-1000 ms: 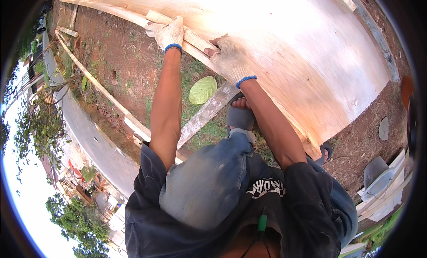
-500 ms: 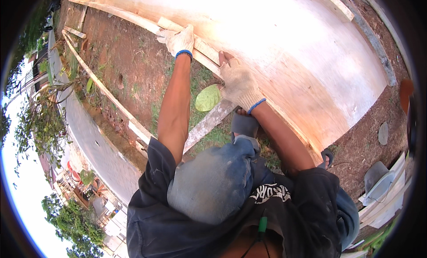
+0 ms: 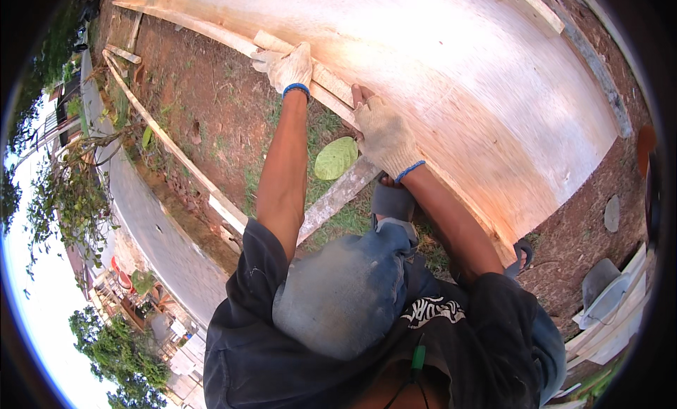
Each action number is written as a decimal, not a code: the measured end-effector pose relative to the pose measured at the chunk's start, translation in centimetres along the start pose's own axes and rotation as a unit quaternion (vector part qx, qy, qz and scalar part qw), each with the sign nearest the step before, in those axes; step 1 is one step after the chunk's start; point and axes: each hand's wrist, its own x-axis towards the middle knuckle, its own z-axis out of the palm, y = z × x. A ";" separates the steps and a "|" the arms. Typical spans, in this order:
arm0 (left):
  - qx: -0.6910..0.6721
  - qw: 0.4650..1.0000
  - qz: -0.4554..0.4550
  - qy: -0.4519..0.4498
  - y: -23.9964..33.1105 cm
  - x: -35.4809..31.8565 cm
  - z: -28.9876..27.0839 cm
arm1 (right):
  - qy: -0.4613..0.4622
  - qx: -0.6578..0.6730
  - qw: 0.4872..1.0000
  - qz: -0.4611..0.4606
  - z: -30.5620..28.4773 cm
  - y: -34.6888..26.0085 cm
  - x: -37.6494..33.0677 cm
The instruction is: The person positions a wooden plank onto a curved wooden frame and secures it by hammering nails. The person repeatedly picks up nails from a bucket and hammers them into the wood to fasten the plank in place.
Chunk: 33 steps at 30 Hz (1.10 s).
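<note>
While the gloved left hand (image 3: pixel 288 69) lies closed over a narrow wooden strip (image 3: pixel 321 84), the gloved right hand (image 3: pixel 384 134) presses flat, fingers spread, on the near edge of the plywood sheet (image 3: pixel 451 77). That strip runs along this edge beneath both hands. A grey plank (image 3: pixel 331 201) and a green leaf (image 3: pixel 335 159) lie on the grass below them.

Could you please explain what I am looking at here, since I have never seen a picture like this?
This is a wide fisheye view from a camera worn on a person's head, looking down, so straight edges bend. The two gloved hands are the wearer's own. The left hand grips a wooden batten along the edge of a big plywood sheet. The right hand presses flat on that same edge. Below lie bare soil, grass, a green leaf and a grey plank. The bent knee in jeans is theirs too.
</note>
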 end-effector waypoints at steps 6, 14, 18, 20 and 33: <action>0.006 1.000 -0.017 -0.009 -0.3 0.3 0.2 | 0.024 0.006 1.000 -0.009 1.3 1.0 -0.2; 0.015 0.999 -0.011 -0.043 -1.6 1.3 0.6 | -0.008 -0.011 1.000 -0.007 0.1 0.2 0.2; 0.001 1.000 0.014 -0.026 -1.4 0.7 0.5 | -0.008 -0.025 1.000 -0.011 0.6 0.5 -0.2; 0.065 0.997 -0.004 -0.052 0.8 -0.2 -0.6 | 0.001 -0.021 1.000 -0.007 0.4 0.9 -0.3; 0.065 0.985 0.127 -0.098 -3.2 12.2 -2.1 | -0.039 -0.046 0.998 -0.001 1.0 0.4 0.1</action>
